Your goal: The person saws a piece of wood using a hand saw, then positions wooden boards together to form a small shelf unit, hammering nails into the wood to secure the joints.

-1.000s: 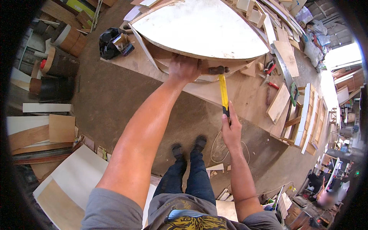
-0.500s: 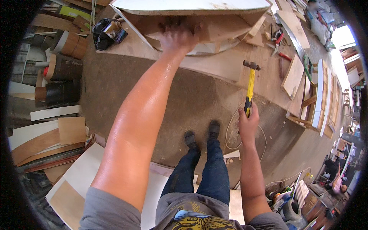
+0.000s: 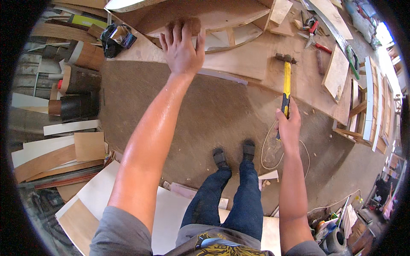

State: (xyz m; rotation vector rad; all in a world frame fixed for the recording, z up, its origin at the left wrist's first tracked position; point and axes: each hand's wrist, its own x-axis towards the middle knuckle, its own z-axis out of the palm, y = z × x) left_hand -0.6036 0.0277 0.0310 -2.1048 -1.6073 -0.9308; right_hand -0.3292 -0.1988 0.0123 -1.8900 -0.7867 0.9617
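My left hand (image 3: 183,53) reaches forward with its fingers spread over a curved wooden frame (image 3: 222,19). Its fingertips lie against the brown inner panel, or just in front of it; contact is hard to tell. Nothing is in that hand. My right hand (image 3: 289,123) is wrapped round the lower grip of a hammer (image 3: 286,83) with a yellow and black handle. The hammer points away from me, its dark metal head over the wooden worktop (image 3: 239,64). The frame's far part runs out of the top of the picture.
On the worktop at right lie red-handled pliers (image 3: 314,40), a green-handled handsaw (image 3: 352,62) and a loose board (image 3: 336,74). A black plastic bag (image 3: 113,40) sits at its left end. Offcuts (image 3: 89,146) are stacked at left. A thin cable (image 3: 268,164) loops on the floor near my feet.
My left hand has drawn back from deeper inside the curved frame, and its blurred fingers now show spread. My right hand keeps hold of the hammer. The whole view has shifted slightly.
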